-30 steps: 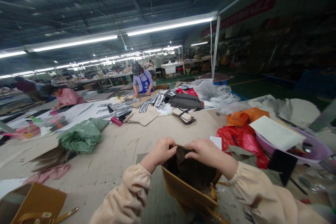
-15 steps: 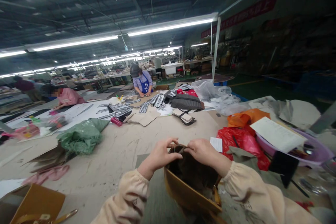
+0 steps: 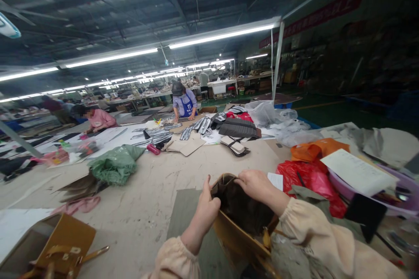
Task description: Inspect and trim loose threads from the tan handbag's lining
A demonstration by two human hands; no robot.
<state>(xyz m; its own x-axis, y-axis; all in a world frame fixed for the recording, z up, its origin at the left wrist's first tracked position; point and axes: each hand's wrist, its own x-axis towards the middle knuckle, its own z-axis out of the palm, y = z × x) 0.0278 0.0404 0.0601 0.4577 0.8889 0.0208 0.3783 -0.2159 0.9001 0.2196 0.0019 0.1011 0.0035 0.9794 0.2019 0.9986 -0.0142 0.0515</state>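
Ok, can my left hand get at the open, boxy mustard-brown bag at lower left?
Probably yes: only a flat grey sheet and beige tabletop lie between your left hand and that bag.

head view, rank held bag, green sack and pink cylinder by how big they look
1. Held bag, though it is also nearest the camera
2. Green sack
3. Pink cylinder

We look through a single head-worn camera, set above the brown bag [image 3: 234, 236] and on its near side, facing forward and down. It sits close enough that we see into the bag's open mouth, while the bag's lower part runs off the frame. Beyond the bag our wide view takes in the worktable [image 3: 137, 200], a person in a blue apron [image 3: 184, 105] well behind it, and the roof [image 3: 121, 4] high above it.
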